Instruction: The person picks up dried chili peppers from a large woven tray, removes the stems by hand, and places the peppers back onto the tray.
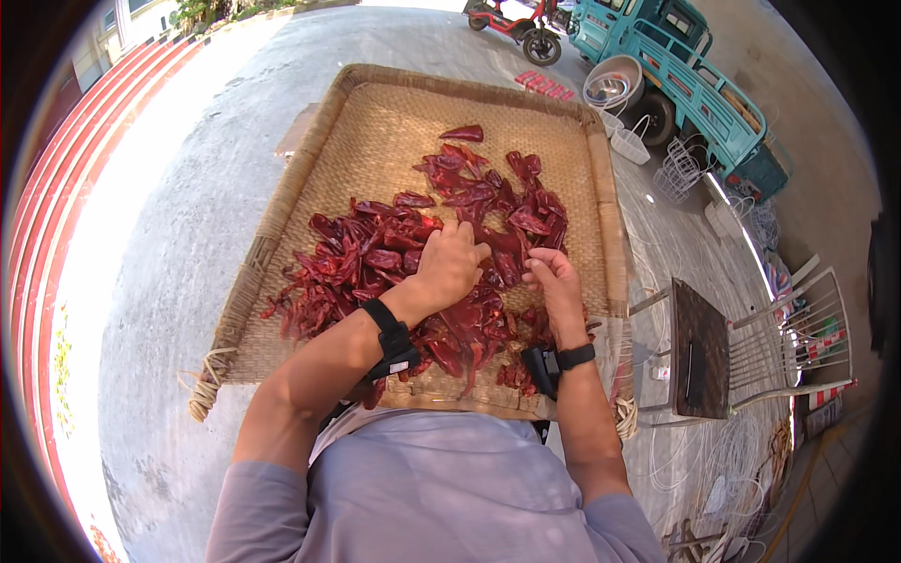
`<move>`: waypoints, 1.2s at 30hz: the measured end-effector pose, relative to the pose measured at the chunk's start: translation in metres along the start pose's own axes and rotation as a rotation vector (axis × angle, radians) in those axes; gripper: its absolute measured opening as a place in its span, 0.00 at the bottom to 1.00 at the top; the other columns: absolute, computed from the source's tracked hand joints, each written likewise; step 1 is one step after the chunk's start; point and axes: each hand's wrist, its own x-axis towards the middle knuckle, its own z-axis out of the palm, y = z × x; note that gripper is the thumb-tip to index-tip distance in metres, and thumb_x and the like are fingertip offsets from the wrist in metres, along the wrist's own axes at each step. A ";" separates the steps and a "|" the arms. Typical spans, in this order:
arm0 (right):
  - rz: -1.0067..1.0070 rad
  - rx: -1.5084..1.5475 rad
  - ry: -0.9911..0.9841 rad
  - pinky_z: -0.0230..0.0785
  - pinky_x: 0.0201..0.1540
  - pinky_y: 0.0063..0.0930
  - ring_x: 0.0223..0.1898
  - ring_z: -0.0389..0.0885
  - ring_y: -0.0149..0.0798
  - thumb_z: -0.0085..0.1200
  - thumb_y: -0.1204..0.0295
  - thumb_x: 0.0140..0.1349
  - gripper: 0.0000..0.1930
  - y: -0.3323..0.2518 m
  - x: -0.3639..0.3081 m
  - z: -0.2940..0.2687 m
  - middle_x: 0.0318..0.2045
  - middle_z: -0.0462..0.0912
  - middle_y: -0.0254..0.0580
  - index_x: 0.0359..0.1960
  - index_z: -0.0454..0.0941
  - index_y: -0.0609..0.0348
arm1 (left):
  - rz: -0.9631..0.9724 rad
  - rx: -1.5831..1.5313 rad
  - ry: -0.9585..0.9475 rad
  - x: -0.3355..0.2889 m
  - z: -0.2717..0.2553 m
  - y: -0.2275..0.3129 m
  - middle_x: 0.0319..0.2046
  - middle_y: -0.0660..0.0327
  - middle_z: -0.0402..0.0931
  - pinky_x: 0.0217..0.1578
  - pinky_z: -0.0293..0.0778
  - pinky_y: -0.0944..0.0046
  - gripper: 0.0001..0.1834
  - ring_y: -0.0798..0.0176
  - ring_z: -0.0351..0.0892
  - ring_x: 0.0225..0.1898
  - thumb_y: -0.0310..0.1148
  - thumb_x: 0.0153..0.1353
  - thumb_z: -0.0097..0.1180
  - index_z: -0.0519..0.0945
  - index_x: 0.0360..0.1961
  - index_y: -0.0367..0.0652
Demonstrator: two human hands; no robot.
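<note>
Dried red chili peppers (352, 246) lie heaped across the middle and near part of a large woven bamboo tray (394, 108) in front of me. My left hand (450, 263) is over the middle of the heap, its fingers bent and closed on a dried red chili pepper, though the fingertips are partly hidden. To its right, my right hand (556, 280) is pinched, thumb against fingers, by the right side of the heap. What that pinch holds is too small to make out. Both wrists wear black straps.
A dark-seated metal chair (702, 347) stands right of the tray, near loose white cords (732, 460). Beyond are white baskets (631, 143), a large round basin (615, 83), a teal cargo vehicle (690, 70) and a red scooter (511, 23). Red-edged steps (103, 131) run along the left.
</note>
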 end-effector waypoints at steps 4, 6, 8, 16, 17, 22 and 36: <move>0.033 -0.003 -0.026 0.65 0.30 0.15 0.27 0.75 0.23 0.50 0.73 0.61 0.08 -0.001 -0.003 0.002 0.32 0.78 0.32 0.41 0.74 0.58 | -0.033 -0.006 0.040 0.001 0.003 -0.001 0.35 0.57 0.70 0.39 0.69 0.56 0.11 0.52 0.68 0.41 0.31 0.45 0.62 0.76 0.31 0.46; 0.041 -0.011 -0.037 0.65 0.30 0.15 0.27 0.75 0.23 0.49 0.73 0.61 0.08 -0.001 -0.005 0.003 0.32 0.78 0.32 0.41 0.74 0.58 | -0.032 -0.038 0.135 -0.002 0.009 -0.006 0.34 0.58 0.71 0.38 0.69 0.56 0.10 0.52 0.69 0.40 0.30 0.45 0.62 0.75 0.29 0.45; 0.050 -0.020 -0.037 0.65 0.30 0.15 0.27 0.75 0.23 0.49 0.73 0.62 0.08 -0.001 -0.004 0.002 0.32 0.78 0.32 0.41 0.74 0.58 | -0.054 -0.106 0.148 -0.001 0.008 -0.004 0.30 0.59 0.72 0.37 0.69 0.56 0.09 0.51 0.69 0.38 0.29 0.45 0.61 0.74 0.28 0.45; -0.022 -0.220 -0.179 0.65 0.31 0.16 0.29 0.74 0.23 0.51 0.68 0.62 0.11 -0.005 -0.007 0.011 0.31 0.77 0.30 0.44 0.74 0.59 | -0.073 -0.146 0.107 -0.001 0.008 -0.005 0.27 0.58 0.74 0.36 0.69 0.56 0.08 0.50 0.70 0.35 0.27 0.47 0.59 0.73 0.28 0.43; -0.023 -0.223 -0.181 0.65 0.31 0.16 0.29 0.74 0.23 0.51 0.68 0.62 0.11 -0.007 -0.009 0.014 0.31 0.77 0.30 0.44 0.74 0.59 | -0.089 -0.147 0.094 -0.001 0.009 -0.005 0.27 0.58 0.74 0.36 0.69 0.56 0.07 0.50 0.70 0.35 0.28 0.48 0.59 0.73 0.28 0.43; -0.022 -0.223 -0.248 0.67 0.29 0.17 0.26 0.74 0.24 0.51 0.68 0.63 0.12 -0.004 -0.009 0.014 0.30 0.76 0.31 0.44 0.74 0.60 | -0.084 -0.203 0.093 -0.003 0.006 -0.004 0.28 0.59 0.75 0.37 0.69 0.56 0.08 0.50 0.70 0.36 0.29 0.48 0.60 0.74 0.29 0.43; -0.053 -0.107 -0.036 0.67 0.32 0.16 0.28 0.74 0.23 0.50 0.74 0.62 0.07 0.004 -0.005 0.012 0.29 0.76 0.31 0.40 0.74 0.60 | -0.109 -0.130 0.060 -0.007 0.012 -0.009 0.38 0.55 0.75 0.44 0.70 0.55 0.20 0.49 0.69 0.44 0.35 0.49 0.60 0.76 0.45 0.43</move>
